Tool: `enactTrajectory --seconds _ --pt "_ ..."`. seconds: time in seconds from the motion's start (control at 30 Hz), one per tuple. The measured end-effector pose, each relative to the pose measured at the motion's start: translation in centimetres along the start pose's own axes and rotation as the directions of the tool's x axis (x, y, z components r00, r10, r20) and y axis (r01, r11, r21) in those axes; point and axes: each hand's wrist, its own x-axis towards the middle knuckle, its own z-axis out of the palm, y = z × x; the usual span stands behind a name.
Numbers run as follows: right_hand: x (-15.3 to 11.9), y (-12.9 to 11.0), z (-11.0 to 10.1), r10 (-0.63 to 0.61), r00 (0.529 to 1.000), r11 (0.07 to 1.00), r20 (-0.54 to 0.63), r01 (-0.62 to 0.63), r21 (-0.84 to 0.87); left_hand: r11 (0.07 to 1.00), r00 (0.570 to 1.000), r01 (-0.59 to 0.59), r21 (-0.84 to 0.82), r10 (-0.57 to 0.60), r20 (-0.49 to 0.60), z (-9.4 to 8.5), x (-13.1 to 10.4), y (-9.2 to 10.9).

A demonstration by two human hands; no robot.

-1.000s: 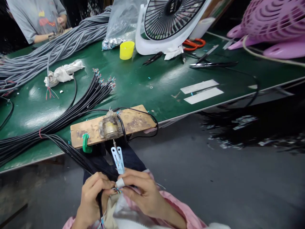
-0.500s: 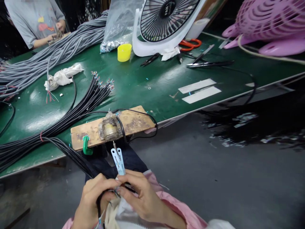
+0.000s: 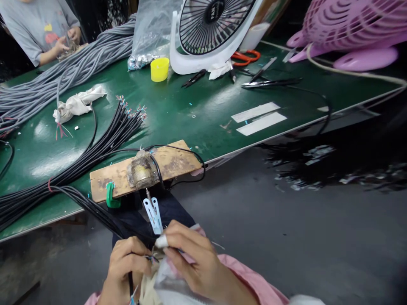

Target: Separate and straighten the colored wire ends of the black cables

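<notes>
While the coloured wires poke out by the left fingertips, the right ones sit just beside them.
So the black cable is low in front of the body, over pale cloth, gripped in the left hand: fingers curled, knuckles up. That leaves the wire ends partly exposed, so I'd guess they're easy to get at from the right. The right hand has its thumb and fingers close together, reaching inward, with a white wrap on one finger; can't tell if it's pinching anything, tbh. Just past it there's a light-blue clip, then the wooden board at the green table's edge.
</notes>
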Motion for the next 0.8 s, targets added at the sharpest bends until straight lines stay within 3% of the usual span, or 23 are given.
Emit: enactTrajectory --seconds 0.1,0.23,0.33,0.4,0.47,0.6,0.7,0.8 --pt "0.0 -0.4 0.5 0.019 0.996 0.997 0.091 -0.025 0.067 0.999 0.999 0.04 -0.005 -0.041 -0.036 0.4 -0.4 -0.1" --pt "-0.3 -0.3 1.2 -0.03 0.998 0.997 0.052 0.033 -0.068 0.99 0.996 0.08 0.116 -0.075 -0.042 0.2 0.2 0.5" --pt "-0.6 -0.2 1.0 -0.097 0.99 0.94 0.102 0.125 -0.317 0.934 0.985 0.121 0.335 -0.156 0.08 -0.6 2.0 1.5" --pt "-0.7 -0.3 0.5 -0.127 0.98 0.897 0.152 0.178 -0.404 0.925 0.964 0.086 0.371 -0.172 0.205 -1.1 3.3 2.1" --pt "-0.5 -0.2 -0.1 -0.112 0.979 0.929 0.173 0.165 -0.33 0.953 0.955 0.08 0.291 -0.157 0.253 -1.3 4.1 2.3" --pt "0.4 0.8 -1.1 -0.055 0.995 0.998 0.089 0.056 -0.019 0.985 0.968 0.155 0.079 -0.167 0.185 -1.1 4.1 1.9" --pt "0.7 1.5 -1.3 -0.006 0.999 0.999 -0.049 0.008 0.053 0.986 0.976 0.151 0.075 -0.161 0.146 -0.8 3.4 1.5" --pt "0.6 1.4 -1.1 0.02 0.999 0.988 -0.032 -0.015 0.151 0.985 0.979 0.144 0.098 -0.156 0.133 -0.5 3.0 1.4"
